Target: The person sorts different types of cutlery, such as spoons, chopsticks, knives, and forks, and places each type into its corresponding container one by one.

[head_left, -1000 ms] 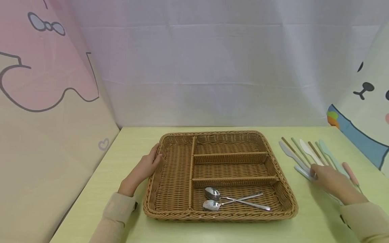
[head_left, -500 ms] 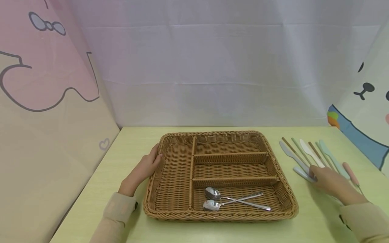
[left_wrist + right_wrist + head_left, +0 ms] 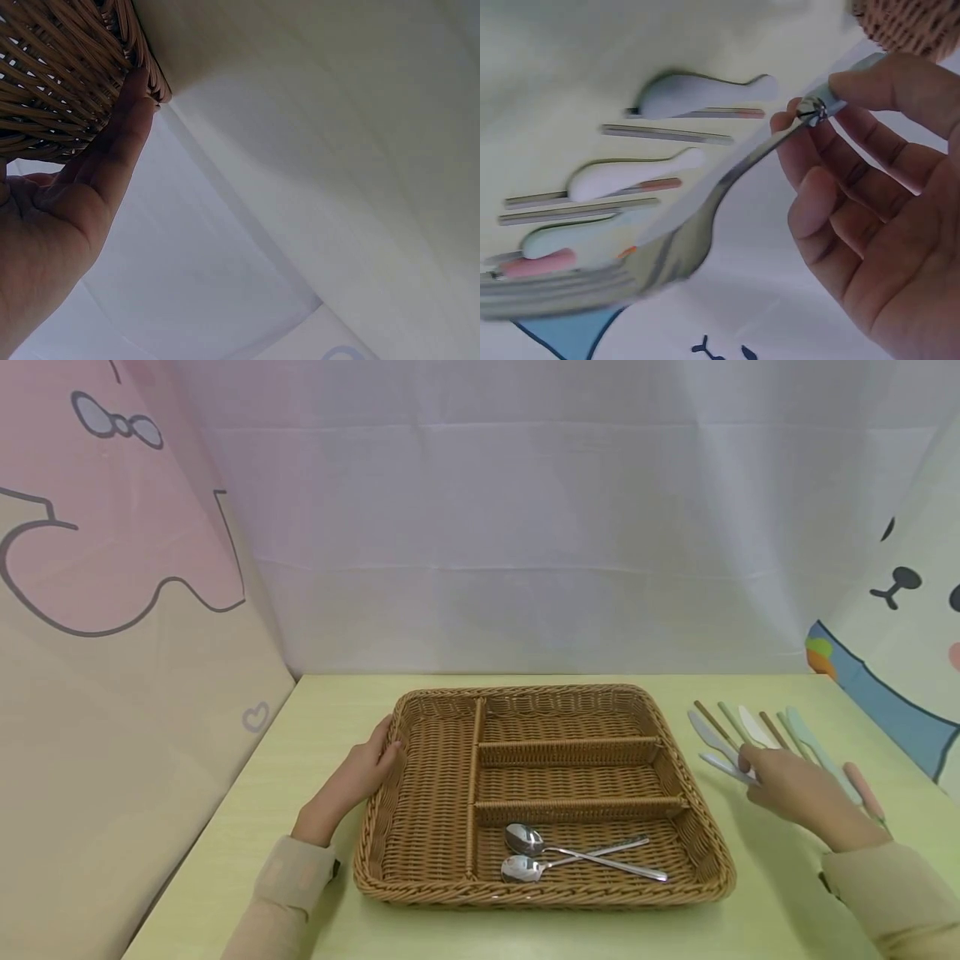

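My left hand (image 3: 367, 767) grips the left side of a brown wicker basket (image 3: 423, 810), its thumb over the rim. In the left wrist view the fingers (image 3: 124, 150) lie along the basket's outer wall. To the basket's right, my right hand (image 3: 798, 789) pinches a fork (image 3: 694, 236) by its pale blue handle (image 3: 723, 766). The fork's metal tines point away from the palm in the right wrist view, raised from the table. Two metal spoons, an upper spoon (image 3: 522, 839) and a lower spoon (image 3: 520, 867), lie crossed in the basket's front right compartment.
Right of the basket lie a grey knife (image 3: 707, 727), a white knife (image 3: 752, 725), a mint knife (image 3: 816, 750), several thin brown and green sticks (image 3: 772, 727), and a pink-handled utensil (image 3: 862, 789). A white cloth (image 3: 525, 543) hangs behind the table.
My right hand has moved a little left and away from me, carrying the fork closer to the basket. The left hand and basket stay where they were.
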`<state>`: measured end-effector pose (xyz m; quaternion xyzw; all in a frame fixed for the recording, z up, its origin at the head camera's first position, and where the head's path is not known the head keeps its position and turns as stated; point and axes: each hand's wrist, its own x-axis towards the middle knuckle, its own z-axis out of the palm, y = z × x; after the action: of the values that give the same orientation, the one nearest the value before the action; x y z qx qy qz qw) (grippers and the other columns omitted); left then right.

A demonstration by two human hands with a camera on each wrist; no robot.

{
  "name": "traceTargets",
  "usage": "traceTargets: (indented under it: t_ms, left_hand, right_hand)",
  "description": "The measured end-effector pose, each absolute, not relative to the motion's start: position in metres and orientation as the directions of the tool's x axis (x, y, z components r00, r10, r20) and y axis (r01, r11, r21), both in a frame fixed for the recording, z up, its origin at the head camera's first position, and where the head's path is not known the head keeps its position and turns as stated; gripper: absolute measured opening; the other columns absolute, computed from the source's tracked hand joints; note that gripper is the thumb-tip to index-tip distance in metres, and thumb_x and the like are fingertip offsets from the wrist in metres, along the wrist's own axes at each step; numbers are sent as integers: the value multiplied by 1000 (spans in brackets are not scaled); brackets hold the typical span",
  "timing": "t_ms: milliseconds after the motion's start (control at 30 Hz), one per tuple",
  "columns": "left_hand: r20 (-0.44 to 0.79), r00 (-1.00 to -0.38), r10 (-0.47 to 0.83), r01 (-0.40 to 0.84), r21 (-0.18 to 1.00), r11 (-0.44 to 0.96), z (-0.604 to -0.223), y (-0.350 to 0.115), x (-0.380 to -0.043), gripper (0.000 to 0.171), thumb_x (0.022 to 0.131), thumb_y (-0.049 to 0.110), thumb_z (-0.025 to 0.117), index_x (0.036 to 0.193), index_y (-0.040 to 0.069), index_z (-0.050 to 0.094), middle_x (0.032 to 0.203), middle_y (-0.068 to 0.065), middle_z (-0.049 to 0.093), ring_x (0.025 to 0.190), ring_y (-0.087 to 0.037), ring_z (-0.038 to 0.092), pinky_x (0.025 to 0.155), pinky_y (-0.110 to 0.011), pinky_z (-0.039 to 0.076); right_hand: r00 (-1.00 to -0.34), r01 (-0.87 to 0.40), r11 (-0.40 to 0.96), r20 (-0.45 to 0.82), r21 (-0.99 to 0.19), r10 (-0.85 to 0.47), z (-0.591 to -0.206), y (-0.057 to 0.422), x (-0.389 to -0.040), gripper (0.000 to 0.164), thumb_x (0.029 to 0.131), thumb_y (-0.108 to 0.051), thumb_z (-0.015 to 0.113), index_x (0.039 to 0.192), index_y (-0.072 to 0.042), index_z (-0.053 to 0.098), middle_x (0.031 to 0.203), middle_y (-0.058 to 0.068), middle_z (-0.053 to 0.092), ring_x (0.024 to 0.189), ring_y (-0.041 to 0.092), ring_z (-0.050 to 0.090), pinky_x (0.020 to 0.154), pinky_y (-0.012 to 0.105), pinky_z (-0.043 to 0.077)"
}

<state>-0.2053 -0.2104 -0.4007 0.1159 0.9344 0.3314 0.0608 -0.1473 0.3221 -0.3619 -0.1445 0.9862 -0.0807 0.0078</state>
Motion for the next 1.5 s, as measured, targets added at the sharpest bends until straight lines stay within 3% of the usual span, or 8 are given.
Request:
traceTargets:
  t_ms: [333,633,867,1033,1233,1500]
  left_hand:
    - [-34,-967,254,176,631,756,-401,-211,-206,58,101,26,31,147,3,4,48,0,40,37,-11,31,43,-30,38]
    - [-27,-966,257,184,628,756,-402,-211,-205,58,101,26,31,147,2,4,50,-2,43,37,-11,31,43,-30,39]
    - [-23,-964,264,190,634,750,-404,-212,-207,58,101,25,31,147,2,4,47,0,41,36,-11,30,41,-30,38]
    - [-21,-964,264,192,632,751,-404,-212,-207,58,101,25,32,147,2,4,46,0,40,35,-11,30,41,-30,38]
    - [-19,-965,263,193,630,752,-404,-212,-207,58,101,25,32,147,3,4,46,0,40,35,-11,30,39,-29,37]
    - [-19,-966,258,189,630,753,-404,-212,-207,58,101,25,32,147,1,5,48,0,41,36,-11,30,41,-30,38]
  right_hand:
    - [-956,-292,946,41,-143,-289,-334,287,-151,17,77,0,55,93,-4,60,67,0,56,49,11,36,43,26,28]
    - [-923,-373,927,119,-47,-365,-319,248,-151,16,77,1,60,89,-10,60,67,-3,53,48,10,35,41,25,28]
    - [-902,-413,910,134,5,-410,-315,222,-153,15,77,-2,64,88,-12,61,69,-3,54,52,9,42,41,25,32]
    - [-890,-439,898,128,13,-437,-312,205,-155,17,77,4,58,86,-11,60,70,-2,55,51,9,43,42,25,33]
    - [-872,-470,880,113,70,-476,-311,187,-157,18,80,1,61,93,-11,64,76,2,60,60,16,56,41,26,40]
    - [-831,-532,837,113,129,-545,-315,168,-158,22,79,0,65,99,-10,65,80,5,63,66,20,59,46,30,44]
